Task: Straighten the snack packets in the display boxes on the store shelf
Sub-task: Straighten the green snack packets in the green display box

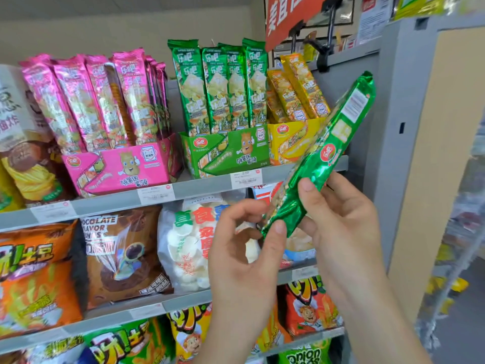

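**Green packet held off the shelf, a full box waiting**

From my remote seat I see one green packet (333, 143) held slantwise in the air, its top end up and to the right. It hangs in front of the yellow display box (288, 143) and is out of every box. The right hand (341, 219) grips its lower half, thumb across the front and fingers behind. The left hand (241, 248) has its thumb on the packet's bottom corner with its fingers curled just beside it; I cannot tell whether they pinch the foil.

The risks, as I judge them, lie in the return. The green display box (225, 153) already shows a front row of four upright green packets (220, 85) standing shoulder to shoulder, so a packet pushed in at this slant could knock one over or shove the row askew. The foil looks slick, and a grip so low on a long packet leaves the top end free to swing. It could clip the yellow packets (294, 90), which already lean to the left. A slip would drop the packet past the shelf (204, 186) edge onto the snack bags (191, 245) below. The pink packets (91, 101) in the pink display box (118, 169) lean too, and a jolt to the shelf could tip them further.
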The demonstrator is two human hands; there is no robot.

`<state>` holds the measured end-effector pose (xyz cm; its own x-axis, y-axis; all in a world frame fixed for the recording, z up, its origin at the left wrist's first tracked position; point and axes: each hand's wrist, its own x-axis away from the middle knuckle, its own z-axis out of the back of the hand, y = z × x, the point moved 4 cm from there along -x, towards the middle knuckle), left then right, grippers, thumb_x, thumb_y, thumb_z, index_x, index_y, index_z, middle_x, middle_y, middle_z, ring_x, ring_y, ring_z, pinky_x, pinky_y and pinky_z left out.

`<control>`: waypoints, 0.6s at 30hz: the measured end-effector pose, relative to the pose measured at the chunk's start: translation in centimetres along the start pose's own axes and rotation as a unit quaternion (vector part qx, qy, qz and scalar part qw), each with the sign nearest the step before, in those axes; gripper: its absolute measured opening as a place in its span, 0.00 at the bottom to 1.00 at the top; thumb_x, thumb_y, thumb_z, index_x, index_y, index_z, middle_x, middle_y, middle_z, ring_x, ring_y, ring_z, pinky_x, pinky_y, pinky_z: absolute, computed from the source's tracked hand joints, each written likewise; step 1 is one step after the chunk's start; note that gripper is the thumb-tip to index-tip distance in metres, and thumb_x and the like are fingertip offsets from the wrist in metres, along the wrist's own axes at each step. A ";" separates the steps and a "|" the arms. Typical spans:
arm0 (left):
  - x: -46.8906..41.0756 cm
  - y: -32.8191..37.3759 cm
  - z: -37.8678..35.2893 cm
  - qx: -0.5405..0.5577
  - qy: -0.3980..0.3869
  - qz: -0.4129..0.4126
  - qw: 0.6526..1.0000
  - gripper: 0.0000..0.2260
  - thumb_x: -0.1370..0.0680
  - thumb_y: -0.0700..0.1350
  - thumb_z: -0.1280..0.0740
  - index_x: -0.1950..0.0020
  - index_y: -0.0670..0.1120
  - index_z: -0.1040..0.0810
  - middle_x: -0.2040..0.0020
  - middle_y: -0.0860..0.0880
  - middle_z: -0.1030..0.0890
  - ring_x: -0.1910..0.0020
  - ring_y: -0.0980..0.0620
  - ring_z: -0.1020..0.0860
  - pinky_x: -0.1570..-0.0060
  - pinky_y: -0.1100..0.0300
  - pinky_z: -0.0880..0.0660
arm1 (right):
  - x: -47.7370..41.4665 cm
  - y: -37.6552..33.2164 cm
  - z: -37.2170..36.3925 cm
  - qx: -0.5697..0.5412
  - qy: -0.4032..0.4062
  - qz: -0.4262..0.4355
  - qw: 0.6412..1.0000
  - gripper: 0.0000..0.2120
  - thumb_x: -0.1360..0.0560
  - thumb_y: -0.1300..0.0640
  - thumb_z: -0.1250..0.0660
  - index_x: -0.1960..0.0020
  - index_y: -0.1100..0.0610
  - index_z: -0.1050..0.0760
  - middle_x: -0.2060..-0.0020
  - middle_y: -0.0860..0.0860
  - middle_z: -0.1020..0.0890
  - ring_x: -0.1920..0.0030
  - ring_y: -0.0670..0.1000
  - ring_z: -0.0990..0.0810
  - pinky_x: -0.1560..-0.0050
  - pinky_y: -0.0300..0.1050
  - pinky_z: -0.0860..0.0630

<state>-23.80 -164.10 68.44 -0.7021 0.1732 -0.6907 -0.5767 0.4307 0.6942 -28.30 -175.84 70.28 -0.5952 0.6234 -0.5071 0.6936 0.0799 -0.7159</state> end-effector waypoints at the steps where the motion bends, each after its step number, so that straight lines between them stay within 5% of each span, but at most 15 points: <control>1: 0.0 -0.3 0.2 0.015 0.022 0.024 0.999 0.09 0.31 0.48 0.25 0.54 0.53 0.21 0.55 0.52 0.20 0.58 0.58 0.21 0.58 0.67 0.24 | -0.1 0.0 0.1 0.000 0.006 0.004 1.000 0.15 0.31 0.52 0.28 0.46 0.57 0.19 0.57 0.53 0.15 0.56 0.52 0.16 0.55 0.47 0.19; 6: 0.3 -0.8 0.8 -0.010 0.062 0.044 0.997 0.08 0.36 0.44 0.23 0.62 0.52 0.18 0.67 0.52 0.22 0.66 0.59 0.22 0.63 0.67 0.25 | -0.1 -0.1 0.1 -0.015 0.010 0.005 1.000 0.22 0.30 0.55 0.28 0.37 0.58 0.24 0.54 0.55 0.14 0.54 0.53 0.15 0.53 0.51 0.18; 10: 0.3 0.6 0.8 -0.126 0.039 -0.101 0.986 0.06 0.34 0.48 0.23 0.59 0.54 0.17 0.65 0.57 0.20 0.65 0.60 0.21 0.64 0.68 0.26 | 0.0 0.4 0.2 -0.057 0.023 -0.025 0.998 0.25 0.32 0.54 0.30 0.36 0.53 0.29 0.54 0.51 0.14 0.55 0.51 0.16 0.59 0.47 0.19; 14: 0.5 1.2 0.7 -0.313 0.006 -0.308 0.898 0.02 0.29 0.38 0.24 0.59 0.39 0.15 0.61 0.47 0.18 0.62 0.51 0.21 0.59 0.63 0.25 | 0.1 1.0 -0.3 0.009 -0.028 -0.057 0.998 0.24 0.31 0.48 0.26 0.37 0.48 0.27 0.53 0.47 0.16 0.55 0.47 0.17 0.60 0.44 0.21; 16: 0.6 1.2 0.6 -0.341 -0.008 -0.341 0.876 0.02 0.30 0.35 0.24 0.59 0.38 0.15 0.61 0.45 0.18 0.62 0.48 0.21 0.60 0.60 0.25 | 0.1 1.0 -0.4 0.034 -0.051 -0.063 0.996 0.25 0.31 0.50 0.26 0.35 0.46 0.26 0.52 0.51 0.18 0.56 0.48 0.16 0.59 0.44 0.22; 18: 0.6 1.3 0.5 -0.307 -0.036 -0.318 0.896 0.02 0.28 0.38 0.25 0.56 0.41 0.15 0.58 0.48 0.18 0.59 0.53 0.21 0.57 0.64 0.26 | 0.0 0.9 -0.2 0.024 -0.069 -0.053 0.996 0.22 0.29 0.53 0.30 0.35 0.49 0.25 0.55 0.51 0.17 0.57 0.48 0.17 0.59 0.42 0.22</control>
<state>-24.75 -162.99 68.77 -0.1339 0.1310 -0.9823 -0.9874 -0.1020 0.1210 -27.67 -175.61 69.73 -0.7167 0.5006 -0.4855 0.6052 0.1005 -0.7897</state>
